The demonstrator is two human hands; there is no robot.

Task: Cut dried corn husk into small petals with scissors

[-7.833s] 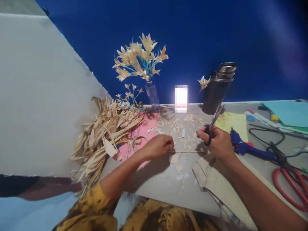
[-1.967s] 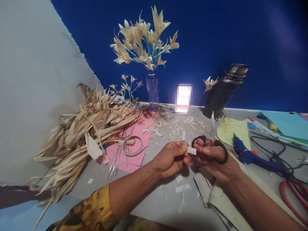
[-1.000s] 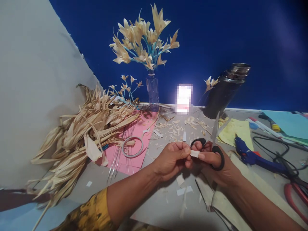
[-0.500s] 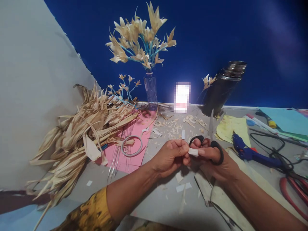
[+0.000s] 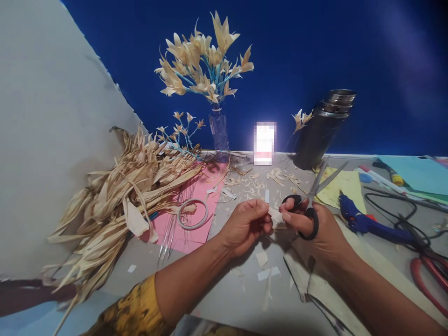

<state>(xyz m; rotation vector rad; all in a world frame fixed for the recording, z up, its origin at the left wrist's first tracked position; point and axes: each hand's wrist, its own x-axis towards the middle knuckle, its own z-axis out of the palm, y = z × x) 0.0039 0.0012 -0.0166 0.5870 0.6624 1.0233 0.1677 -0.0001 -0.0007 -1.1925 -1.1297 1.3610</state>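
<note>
Between my two hands is a small pale piece of husk (image 5: 276, 215). My left hand (image 5: 248, 225) pinches its left end between thumb and fingers. The black-handled scissors (image 5: 317, 184) hang on the fingers of my right hand (image 5: 311, 226), with their blades parted and pointing up, away from me. My right thumb and fingertips are close to the right end of the pale piece; whether they touch it is hard to tell. Scraps of husk (image 5: 276, 175) and small white strips (image 5: 268, 273) lie on the table around my hands.
Dried husks (image 5: 105, 200) pile up at left beside pink paper (image 5: 196, 233) and a tape ring (image 5: 193, 214). Husk flowers stand in a clear bottle (image 5: 219, 135). A dark flask (image 5: 315, 135) leans at the back; a blue glue gun (image 5: 367, 224) and red-handled pliers (image 5: 429, 275) lie right.
The scissors have tilted right and their blades have opened wider. My right fingers have shifted on the pale piece, and more of it shows as a wider shape between my hands.
</note>
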